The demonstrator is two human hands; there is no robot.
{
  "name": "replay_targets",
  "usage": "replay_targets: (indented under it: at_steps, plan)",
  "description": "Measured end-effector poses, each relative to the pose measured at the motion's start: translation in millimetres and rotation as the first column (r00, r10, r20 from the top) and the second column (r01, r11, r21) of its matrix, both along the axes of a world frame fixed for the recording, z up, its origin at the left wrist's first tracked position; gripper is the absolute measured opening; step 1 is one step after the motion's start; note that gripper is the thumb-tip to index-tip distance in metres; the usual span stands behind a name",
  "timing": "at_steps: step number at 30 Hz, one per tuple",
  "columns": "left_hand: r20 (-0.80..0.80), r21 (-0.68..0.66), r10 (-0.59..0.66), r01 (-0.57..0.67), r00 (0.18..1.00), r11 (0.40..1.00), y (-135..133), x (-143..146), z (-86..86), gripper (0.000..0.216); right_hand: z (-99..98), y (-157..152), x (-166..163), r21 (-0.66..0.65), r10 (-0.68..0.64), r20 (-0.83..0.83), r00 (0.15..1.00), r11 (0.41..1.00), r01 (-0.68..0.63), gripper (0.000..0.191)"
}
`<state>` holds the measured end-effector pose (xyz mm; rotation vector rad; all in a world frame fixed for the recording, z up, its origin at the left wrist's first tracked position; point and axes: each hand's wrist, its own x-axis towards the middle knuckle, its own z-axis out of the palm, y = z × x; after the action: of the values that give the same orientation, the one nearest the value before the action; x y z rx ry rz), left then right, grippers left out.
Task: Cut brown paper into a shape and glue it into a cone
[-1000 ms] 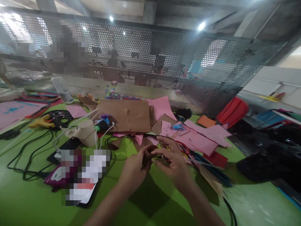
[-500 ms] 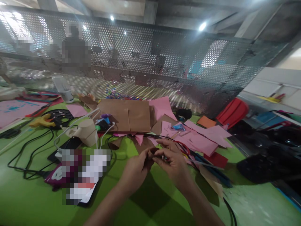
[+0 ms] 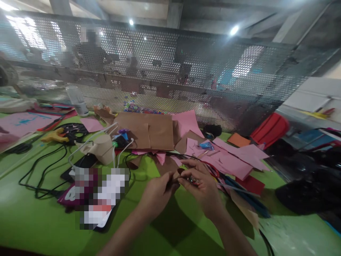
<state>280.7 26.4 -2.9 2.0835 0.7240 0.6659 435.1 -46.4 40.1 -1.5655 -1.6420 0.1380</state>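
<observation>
Above the green table [image 3: 138, 227], a small curled piece of brown paper [image 3: 180, 172] is held between my two hands. My left hand [image 3: 159, 193] pinches it from the left, its fingertips closed on the lower part. From the other side, the thumb and forefinger of my right hand [image 3: 203, 190] grip its edge. Something small and shiny [image 3: 194, 180] rests in the curl of the right fingers; its kind is not clear. Just beyond the hands lie brown paper scraps [image 3: 166, 165] and pink paper sheets [image 3: 226, 156].
Left of my hands are a phone-like device [image 3: 105, 222] with a blurred-out screen, a purple case [image 3: 69, 195], black cables [image 3: 39, 177] and a beige cup [image 3: 102, 147]. Behind stand a brown paper bag [image 3: 160, 131], a bottle [image 3: 77, 101] and a mesh partition [image 3: 165, 71]. A red chair [image 3: 271, 129] is at right.
The whole view has shifted slightly, so everything sits a little further right. Both hands keep their hold on the brown paper, and the shiny item in the right hand shows more.
</observation>
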Motion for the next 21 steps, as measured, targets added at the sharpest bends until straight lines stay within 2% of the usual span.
replay_targets:
  at_steps: [4, 11, 17, 21]
  plan:
    - [0.033, 0.014, 0.015, -0.016, 0.999, 1.0, 1.3, 1.3, -1.3, 0.018, 0.5, 0.2, 1.5, 0.007, 0.007, -0.016, 1.0, 1.0, -0.007, 0.001]
    - [0.039, -0.009, 0.047, -0.046, 0.998, 0.999, 3.6, 1.0, 4.1, 0.018, -3.9, 3.2, 6.3, 0.023, -0.001, -0.041, 0.999, 1.0, 0.002, 0.008]
    - [-0.024, 0.07, 0.095, -0.093, 0.995, 0.993, 4.0, 0.0, 4.7, 0.015, -4.8, 3.7, 7.9, 0.003, -0.024, -0.037, 0.999, 1.0, 0.024, 0.008]
    - [0.004, 0.093, 0.1, -0.1, 0.995, 0.991, 4.3, 0.7, 2.5, 0.012, -4.0, 3.7, 7.6, 0.007, -0.037, -0.044, 0.998, 0.999, 0.038, 0.009]
